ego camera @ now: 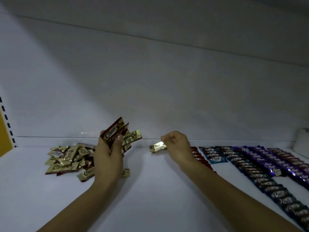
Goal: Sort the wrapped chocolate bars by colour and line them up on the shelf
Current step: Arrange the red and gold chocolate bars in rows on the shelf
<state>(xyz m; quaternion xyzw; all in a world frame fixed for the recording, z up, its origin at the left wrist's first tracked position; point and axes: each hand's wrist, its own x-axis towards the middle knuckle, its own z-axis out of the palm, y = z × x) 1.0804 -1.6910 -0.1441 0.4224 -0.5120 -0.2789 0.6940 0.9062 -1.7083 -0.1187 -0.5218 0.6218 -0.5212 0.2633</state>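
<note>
The left hand (108, 158), left of centre, gripped a fanned bunch of bars (119, 134) with its thumb pressed across them. The wrappers on top were red-brown and those beneath were gold. The right hand (177, 148), just right of centre, pinched a single gold bar (158, 146) between thumb and fingers. It held the bar low over the white shelf (150, 198); whether the bar touched the surface could not be told.

Across the right of the frame the sorting looked well advanced. A red row (198, 156) lay partly hidden behind the right wrist, with a short light-blue row (215, 156) beside it. A long dark-blue row (260, 178) ran towards the lower right corner, and purple rows (270, 163) lay beyond, each bar overlapping the next.

At the left, behind the left hand, an unsorted pile (66, 159) of gold and red bars lay heaped on the shelf. No gold row was in view. By that showing the gold line was only about to begin — the pile and the handful were both left to place, and the red ones probably belonged with the red row.
</note>
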